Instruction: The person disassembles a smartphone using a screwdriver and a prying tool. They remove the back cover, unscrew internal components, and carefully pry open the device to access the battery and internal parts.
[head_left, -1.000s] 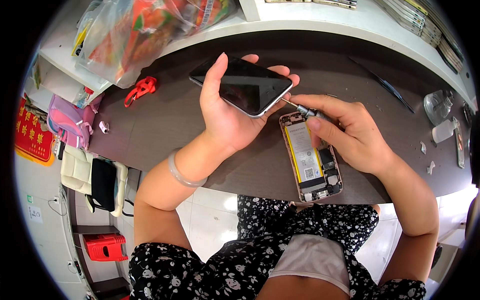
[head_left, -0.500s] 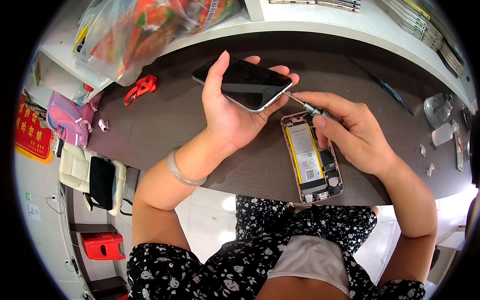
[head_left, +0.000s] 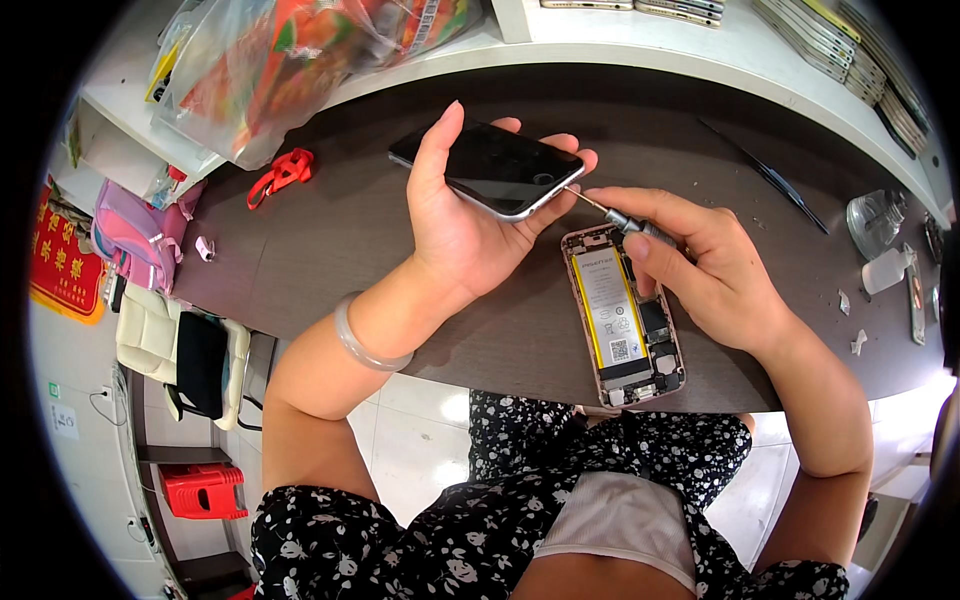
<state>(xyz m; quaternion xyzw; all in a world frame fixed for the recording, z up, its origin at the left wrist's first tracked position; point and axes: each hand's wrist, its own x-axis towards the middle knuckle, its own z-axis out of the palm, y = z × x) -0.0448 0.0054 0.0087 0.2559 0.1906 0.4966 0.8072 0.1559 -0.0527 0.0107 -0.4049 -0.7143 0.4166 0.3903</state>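
Observation:
My left hand (head_left: 450,230) cradles a phone (head_left: 500,165) with a black glass front and silver edge, screen up, fingertips showing along its far side. My right hand (head_left: 710,270) grips a small metal screwdriver (head_left: 635,225), its thin tip at the phone's bottom edge. Beneath and beside it on the dark desk (head_left: 480,340) lies an opened phone housing (head_left: 610,300) in rose colour, showing a battery with yellow edging and internal parts. Dark tweezers (head_left: 775,170) lie to the right, beyond my right hand.
A white shelf (head_left: 600,45) curves along the back, holding a plastic bag (head_left: 280,70) and stacked phones (head_left: 810,40). At right are a glass jar (head_left: 865,215), a white container (head_left: 885,270) and scraps. At left are a red strap (head_left: 280,175), backpack (head_left: 135,230) and chair (head_left: 200,360).
My left hand and its phone have edged slightly right, the phone tilting a little. The screwdriver stays at the phone's edge, with only slight shifts in my right hand.

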